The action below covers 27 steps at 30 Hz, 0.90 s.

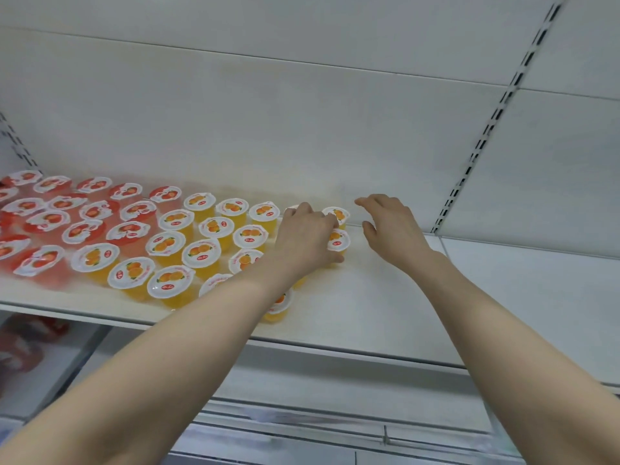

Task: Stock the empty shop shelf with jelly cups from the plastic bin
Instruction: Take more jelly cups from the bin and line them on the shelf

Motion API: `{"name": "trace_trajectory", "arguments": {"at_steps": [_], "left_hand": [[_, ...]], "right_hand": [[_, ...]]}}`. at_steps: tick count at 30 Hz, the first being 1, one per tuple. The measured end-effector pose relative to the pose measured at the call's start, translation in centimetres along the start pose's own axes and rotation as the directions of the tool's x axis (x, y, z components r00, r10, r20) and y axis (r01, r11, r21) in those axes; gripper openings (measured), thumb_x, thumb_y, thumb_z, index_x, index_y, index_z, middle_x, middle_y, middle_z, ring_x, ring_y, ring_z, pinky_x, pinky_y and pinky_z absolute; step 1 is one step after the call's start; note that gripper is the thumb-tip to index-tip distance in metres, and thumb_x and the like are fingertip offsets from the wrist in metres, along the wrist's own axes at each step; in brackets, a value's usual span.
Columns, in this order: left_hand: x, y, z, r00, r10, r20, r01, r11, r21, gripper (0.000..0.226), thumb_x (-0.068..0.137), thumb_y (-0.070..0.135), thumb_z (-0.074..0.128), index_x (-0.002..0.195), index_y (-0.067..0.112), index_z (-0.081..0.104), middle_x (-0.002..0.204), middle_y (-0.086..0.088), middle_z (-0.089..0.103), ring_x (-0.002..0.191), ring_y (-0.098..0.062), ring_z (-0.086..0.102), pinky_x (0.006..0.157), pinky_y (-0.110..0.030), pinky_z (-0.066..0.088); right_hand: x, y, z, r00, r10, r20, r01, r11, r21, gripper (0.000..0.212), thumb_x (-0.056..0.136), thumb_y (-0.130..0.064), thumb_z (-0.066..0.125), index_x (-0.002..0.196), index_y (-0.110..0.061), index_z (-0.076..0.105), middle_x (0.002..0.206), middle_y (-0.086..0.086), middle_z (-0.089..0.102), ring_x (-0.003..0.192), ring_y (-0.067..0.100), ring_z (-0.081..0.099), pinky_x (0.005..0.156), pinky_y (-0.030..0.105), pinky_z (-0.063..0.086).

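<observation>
A white back panel (302, 112) fills the upper part of the view, and a slotted upright rail (496, 119) is seen running down it toward the right end of the shelf (385, 297). The shelf, white and flat, is taken as the landmark here. Its left half is covered with jelly cups standing upright in close rows, while the surface at its right end is left bare.

At the far left of the shelf a block of red jelly cups (84, 229) is set out, their foil lids facing up. Just to the right of these, toward the middle of the shelf, the orange jelly cups (201, 253) are packed rim to rim, reaching from the back panel almost to the shelf's front edge.

Two bare forearms are stretched up over the front edge of the shelf. The left hand (305, 236) is laid over the right-hand end of the orange rows, its fingers curled down around a cup at the back (337, 214) and touching the one just in front of it (339, 241); whether either cup is gripped or only steadied cannot be told. The right hand (389, 226) is held just beside these cups above the bare part of the shelf, its fingers loosely spread and nothing held in them.

Below the shelf, at the lower left, blurred red packaging (27, 347) is glimpsed.
</observation>
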State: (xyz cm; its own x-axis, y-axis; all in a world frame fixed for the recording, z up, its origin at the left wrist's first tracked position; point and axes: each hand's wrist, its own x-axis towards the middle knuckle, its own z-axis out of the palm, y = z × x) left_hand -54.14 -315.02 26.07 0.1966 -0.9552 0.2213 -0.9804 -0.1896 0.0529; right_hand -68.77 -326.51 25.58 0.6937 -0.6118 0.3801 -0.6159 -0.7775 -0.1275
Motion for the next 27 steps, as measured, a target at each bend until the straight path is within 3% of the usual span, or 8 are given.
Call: {"name": "trace_trajectory", "arguments": {"at_steps": [9, 16, 24, 27], "left_hand": [[-0.6, -0.2, -1.1, 1.000, -0.006, -0.009, 0.006, 0.999, -0.034, 0.064, 0.075, 0.063, 0.064, 0.127, 0.027, 0.054, 0.118, 0.002, 0.065, 0.112, -0.025, 0.049, 0.090, -0.038, 0.037], [-2.9, -2.8, -3.6, 0.993, -0.006, -0.121, -0.005, 0.996, -0.088, 0.049, 0.088, 0.055, 0.055, 0.126, 0.023, 0.057, 0.121, -0.001, 0.063, 0.115, -0.025, 0.051, 0.093, -0.037, 0.039], [-10.9, -10.4, -8.2, 0.972, -0.060, -0.227, 0.053, 0.998, -0.036, 0.045, 0.091, 0.047, 0.055, 0.129, 0.023, 0.056, 0.127, -0.002, 0.061, 0.118, -0.027, 0.050, 0.095, -0.038, 0.041], [-15.6, -14.4, -9.6, 0.962, -0.079, -0.262, 0.081, 0.997, -0.005, 0.045, 0.092, 0.048, 0.055, 0.129, 0.022, 0.056, 0.126, -0.004, 0.062, 0.118, -0.028, 0.050, 0.097, -0.040, 0.041]], "right_hand": [[-0.5, -0.7, -1.0, 0.999, -0.029, -0.026, 0.028, 0.999, -0.043, 0.042, 0.092, -0.011, 0.056, 0.134, -0.012, 0.054, 0.130, 0.010, 0.057, 0.111, 0.036, 0.053, 0.089, 0.045, 0.042], [-1.1, -3.2, -2.8, 0.994, -0.108, -0.034, 0.102, 0.985, -0.142, 0.040, 0.093, -0.019, 0.056, 0.132, -0.012, 0.055, 0.126, 0.010, 0.059, 0.107, 0.037, 0.055, 0.085, 0.044, 0.042], [-1.8, -13.2, -4.9, 0.971, -0.239, -0.015, 0.233, 0.956, -0.177, 0.042, 0.098, -0.027, 0.051, 0.137, -0.012, 0.050, 0.132, 0.011, 0.056, 0.118, 0.037, 0.051, 0.095, 0.046, 0.038], [-2.5, -19.0, -4.6, 0.948, -0.318, -0.034, 0.307, 0.935, -0.175, 0.042, 0.096, -0.027, 0.053, 0.134, -0.010, 0.053, 0.127, 0.013, 0.059, 0.114, 0.038, 0.054, 0.092, 0.047, 0.041]]}}
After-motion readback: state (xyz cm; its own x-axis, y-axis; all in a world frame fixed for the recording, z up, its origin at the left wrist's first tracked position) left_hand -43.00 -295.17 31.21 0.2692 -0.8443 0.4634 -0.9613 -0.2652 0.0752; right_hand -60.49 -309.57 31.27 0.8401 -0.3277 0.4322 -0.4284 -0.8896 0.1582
